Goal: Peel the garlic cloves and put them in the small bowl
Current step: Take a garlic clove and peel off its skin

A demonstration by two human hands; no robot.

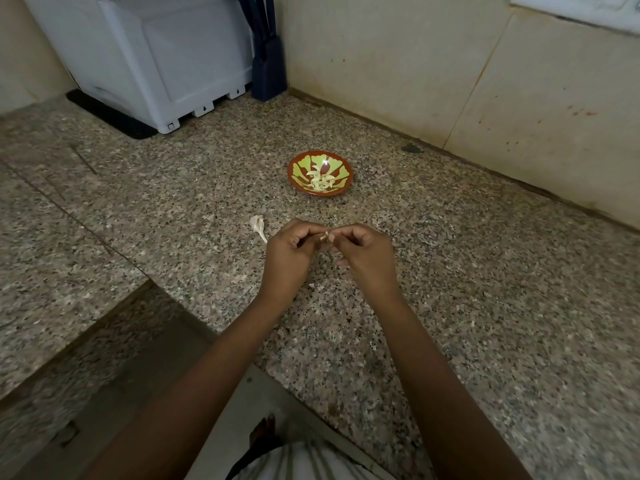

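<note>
A small red and green bowl (298, 164) stands on the speckled granite counter (450, 271), with several peeled garlic cloves (321, 180) in it. Nearer to me, my left hand (289, 258) and my right hand (363, 254) meet above the counter. Between their fingertips they pinch one garlic clove (324, 237), mostly hidden by the fingers. A papery garlic stem with skin (258, 226) lies on the counter just left of my left hand.
A white appliance (156, 60) on a black mat stands at the back left, with a dark knife block (268, 64) beside it. A tiled wall (450, 71) runs along the back right. The counter's front edge (194, 327) cuts diagonally below my arms. Small skin scraps (311, 285) lie under my hands.
</note>
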